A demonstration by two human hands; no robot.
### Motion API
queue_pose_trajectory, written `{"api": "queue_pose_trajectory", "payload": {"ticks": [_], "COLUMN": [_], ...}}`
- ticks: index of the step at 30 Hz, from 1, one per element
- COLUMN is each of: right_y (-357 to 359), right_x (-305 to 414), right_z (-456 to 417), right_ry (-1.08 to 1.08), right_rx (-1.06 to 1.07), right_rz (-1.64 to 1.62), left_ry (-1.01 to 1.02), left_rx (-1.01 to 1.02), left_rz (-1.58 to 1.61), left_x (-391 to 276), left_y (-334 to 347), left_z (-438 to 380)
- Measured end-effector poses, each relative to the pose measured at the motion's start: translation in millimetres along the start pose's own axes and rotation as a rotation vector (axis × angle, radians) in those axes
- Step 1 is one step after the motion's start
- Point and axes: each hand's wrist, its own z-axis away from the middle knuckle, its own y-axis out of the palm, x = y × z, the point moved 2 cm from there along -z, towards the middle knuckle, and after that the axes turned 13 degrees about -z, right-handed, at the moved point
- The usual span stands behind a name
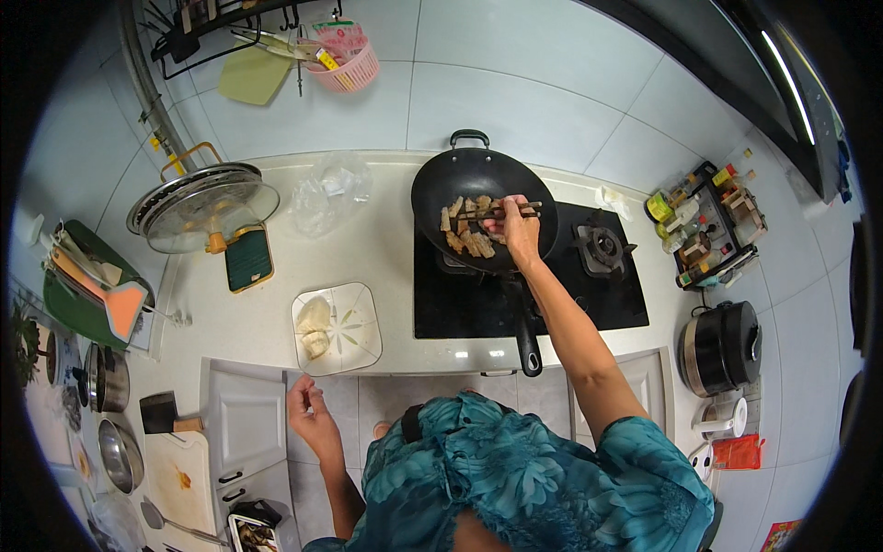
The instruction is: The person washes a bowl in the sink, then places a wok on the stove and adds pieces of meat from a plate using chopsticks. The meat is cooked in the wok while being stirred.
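Observation:
A black wok [483,172] rests over the left burner, with browned meat slices [476,243] lying in its bottom. Over it, my right hand [516,231] grips a pair of chopsticks [472,214], whose tips reach among the slices. The wok's long handle [526,338] points toward me, beside my forearm. My left hand [310,414] hangs just off the counter's front edge, fingers loosely bent, holding nothing. Nearest to it is a squarish white plate [360,345] with pale lumps of food [314,326] on its left side.
The black glass cooktop [469,310] has a second burner [602,243] at right. Pot lids [207,217], a green-faced board [249,259] and a clear plastic bag [331,190] are left of the wok. A cleaver [159,412] lies by the cutting board [183,476]. A bottle rack [714,234] and black cooker [721,348] stand right.

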Motion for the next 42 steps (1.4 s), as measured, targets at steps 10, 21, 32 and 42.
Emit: {"api": "queue_pose_trajectory", "payload": {"ticks": [10, 21, 32, 42], "right_y": [-3.0, 3.6, 0.1, 23.8], "right_x": [-20.1, -9.2, -17.9, -10.2], "right_z": [-27.9, -27.7, -42.5, 10.9], "right_ry": [-0.050, -0.022, 0.140, -0.598], "right_rx": [0.194, 0.368, 0.242, 0.618], "right_rz": [0.223, 0.085, -0.115, 0.542], "left_ry": [-0.049, -0.051, -0.049, -0.077], "left_rx": [0.009, -0.055, -0.071, -0.013], "left_rz": [-0.014, -0.079, -0.069, -0.070], "left_x": [-29.7, -18.4, -25.4, -30.5], "left_y": [2.7, -2.3, 0.5, 1.3], "left_z": [14.9, 30.9, 43.6, 41.8]}}
